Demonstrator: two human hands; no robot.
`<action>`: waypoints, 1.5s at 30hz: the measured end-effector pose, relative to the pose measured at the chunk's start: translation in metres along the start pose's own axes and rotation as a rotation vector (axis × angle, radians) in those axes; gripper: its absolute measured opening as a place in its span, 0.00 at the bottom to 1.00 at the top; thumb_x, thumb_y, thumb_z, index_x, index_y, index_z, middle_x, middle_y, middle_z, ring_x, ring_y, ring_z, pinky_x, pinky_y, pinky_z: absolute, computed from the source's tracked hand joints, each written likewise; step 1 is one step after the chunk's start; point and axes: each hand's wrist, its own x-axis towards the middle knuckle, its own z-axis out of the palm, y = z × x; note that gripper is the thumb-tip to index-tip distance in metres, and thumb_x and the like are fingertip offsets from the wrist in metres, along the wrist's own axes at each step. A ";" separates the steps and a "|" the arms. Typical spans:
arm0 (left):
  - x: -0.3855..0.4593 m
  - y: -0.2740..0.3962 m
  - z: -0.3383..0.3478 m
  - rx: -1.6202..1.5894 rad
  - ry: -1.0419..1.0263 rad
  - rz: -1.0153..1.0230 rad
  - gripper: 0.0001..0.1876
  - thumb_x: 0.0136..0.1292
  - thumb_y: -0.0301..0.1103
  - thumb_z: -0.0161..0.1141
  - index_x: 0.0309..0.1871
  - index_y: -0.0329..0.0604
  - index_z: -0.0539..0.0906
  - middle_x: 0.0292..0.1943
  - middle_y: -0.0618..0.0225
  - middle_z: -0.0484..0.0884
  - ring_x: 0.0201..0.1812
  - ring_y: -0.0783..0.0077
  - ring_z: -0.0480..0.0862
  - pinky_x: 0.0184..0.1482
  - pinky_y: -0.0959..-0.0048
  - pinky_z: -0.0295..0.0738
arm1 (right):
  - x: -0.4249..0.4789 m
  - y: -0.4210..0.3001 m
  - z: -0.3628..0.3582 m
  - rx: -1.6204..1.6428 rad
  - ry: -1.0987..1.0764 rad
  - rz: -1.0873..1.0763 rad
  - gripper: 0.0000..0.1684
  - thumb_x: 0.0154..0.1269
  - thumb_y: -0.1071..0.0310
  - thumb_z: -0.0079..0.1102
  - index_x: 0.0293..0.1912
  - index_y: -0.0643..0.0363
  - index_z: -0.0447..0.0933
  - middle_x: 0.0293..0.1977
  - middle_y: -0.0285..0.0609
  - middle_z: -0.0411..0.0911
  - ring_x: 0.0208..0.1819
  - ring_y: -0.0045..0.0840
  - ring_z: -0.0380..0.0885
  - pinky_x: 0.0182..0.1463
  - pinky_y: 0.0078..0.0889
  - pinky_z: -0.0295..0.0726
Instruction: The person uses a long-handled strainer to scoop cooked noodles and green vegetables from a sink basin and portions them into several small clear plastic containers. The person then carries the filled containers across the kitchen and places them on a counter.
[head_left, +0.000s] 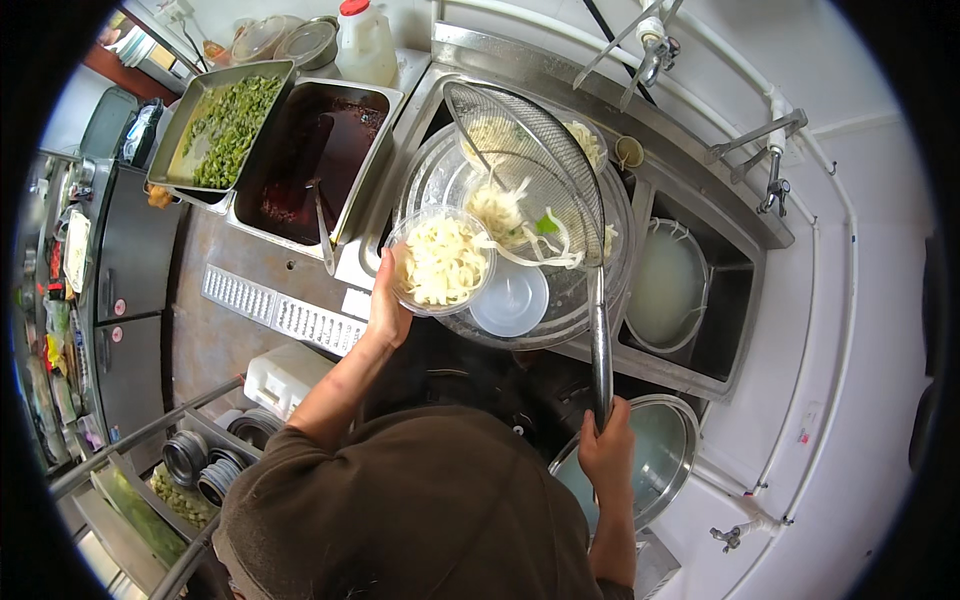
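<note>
My left hand (390, 304) grips the side of a clear plastic bowl (489, 277) filled with pale, flat noodles (442, 259). In my right hand (606, 442) is the long metal handle of a wire-mesh strainer (555, 142). The strainer's basket is held tilted over a wide round metal tray (420, 172). Some noodle strands (559, 251) trail between the bowl and the strainer's lower rim, and a green leaf (547, 224) shows beside them. More noodles in containers are partly seen through and behind the mesh. A translucent empty bowl (510, 300) sits at the tray's near edge.
To the left stand a pan of chopped greens (236, 131) and a deep pan of dark red liquid (322, 161) with a ladle (324, 232). The right sink (727, 307) holds a bucket of cloudy liquid (666, 285). A large metal basin (660, 465) is beside my right arm.
</note>
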 end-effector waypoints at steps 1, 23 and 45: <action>0.000 0.000 0.001 0.001 -0.001 0.008 0.39 0.76 0.63 0.41 0.72 0.34 0.66 0.67 0.57 0.74 0.68 0.63 0.73 0.72 0.65 0.63 | 0.001 0.003 0.002 0.000 0.013 -0.006 0.19 0.69 0.69 0.59 0.55 0.62 0.65 0.33 0.56 0.82 0.35 0.52 0.83 0.34 0.47 0.79; 0.013 0.019 0.159 0.021 -0.314 -0.201 0.41 0.73 0.65 0.43 0.75 0.37 0.62 0.70 0.57 0.71 0.69 0.60 0.72 0.71 0.60 0.65 | -0.040 0.081 -0.093 0.557 0.740 0.202 0.18 0.71 0.73 0.55 0.57 0.62 0.63 0.32 0.37 0.70 0.19 0.12 0.67 0.22 0.16 0.68; 0.032 -0.014 0.179 0.124 -0.112 -0.025 0.40 0.74 0.65 0.41 0.73 0.37 0.64 0.68 0.57 0.73 0.68 0.60 0.73 0.70 0.60 0.66 | 0.165 0.313 0.029 1.081 -0.019 0.758 0.18 0.71 0.55 0.60 0.34 0.58 0.70 0.20 0.35 0.70 0.18 0.23 0.70 0.21 0.31 0.73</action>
